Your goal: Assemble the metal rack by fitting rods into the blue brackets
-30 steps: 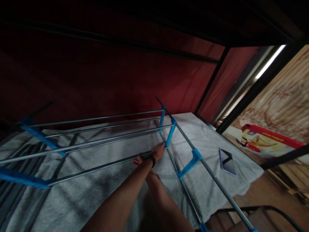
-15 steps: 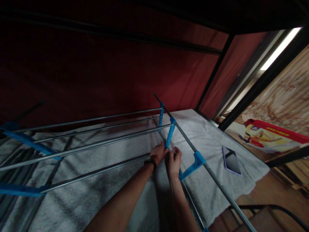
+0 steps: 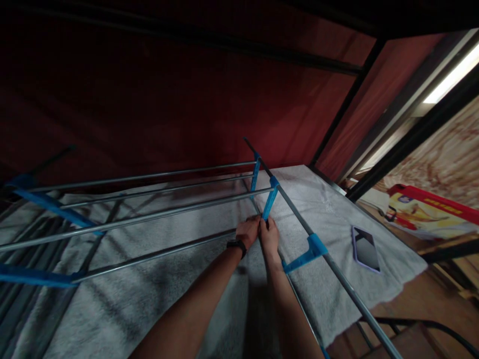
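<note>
A rack of grey metal tubes joined by blue plastic brackets lies across a white towel-like cloth. At the lower end of one blue bracket, my two hands meet. My left hand, with a black band on its wrist, is closed round the bracket's foot where a lower tube joins it. My right hand pinches the same foot from the right, thumb and fingers bent. The joint itself is mostly hidden by my fingers. Nearer me on the right side pole sits another blue bracket.
A phone in a purple case lies on the cloth to the right. Beyond it stands a red and yellow box. Dark frame bars and a red curtain close off the back. Several dark tubes lie at left.
My right hand has moved in against the bracket's foot, from slightly apart with fingers raised. My left hand stays at the joint. The view has shifted slightly.
</note>
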The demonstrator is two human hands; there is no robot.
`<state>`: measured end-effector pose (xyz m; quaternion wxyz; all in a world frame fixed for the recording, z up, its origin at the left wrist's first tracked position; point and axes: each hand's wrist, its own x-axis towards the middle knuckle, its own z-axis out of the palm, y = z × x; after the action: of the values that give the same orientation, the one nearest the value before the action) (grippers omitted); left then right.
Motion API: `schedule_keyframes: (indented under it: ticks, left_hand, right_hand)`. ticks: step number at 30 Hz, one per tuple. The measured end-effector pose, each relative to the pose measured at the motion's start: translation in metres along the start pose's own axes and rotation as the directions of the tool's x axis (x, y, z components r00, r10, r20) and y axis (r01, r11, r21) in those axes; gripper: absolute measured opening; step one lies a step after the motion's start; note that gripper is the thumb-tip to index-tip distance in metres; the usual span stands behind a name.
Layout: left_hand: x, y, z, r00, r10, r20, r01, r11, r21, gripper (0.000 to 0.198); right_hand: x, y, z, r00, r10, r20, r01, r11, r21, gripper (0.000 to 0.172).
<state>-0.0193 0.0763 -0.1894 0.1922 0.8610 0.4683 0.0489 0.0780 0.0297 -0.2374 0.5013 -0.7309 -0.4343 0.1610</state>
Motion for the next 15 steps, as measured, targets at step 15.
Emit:
schedule_keyframes:
  ticks: [15]
  left_hand:
    - [0.004, -0.016, 0.005, 0.998, 0.06, -0.015, -0.06, 0.998, 0.001, 0.032]
  right_hand:
    - [0.004, 0.005, -0.006, 0.997, -0.053, 0.064, 0.06, 0.99, -0.126, 0.041]
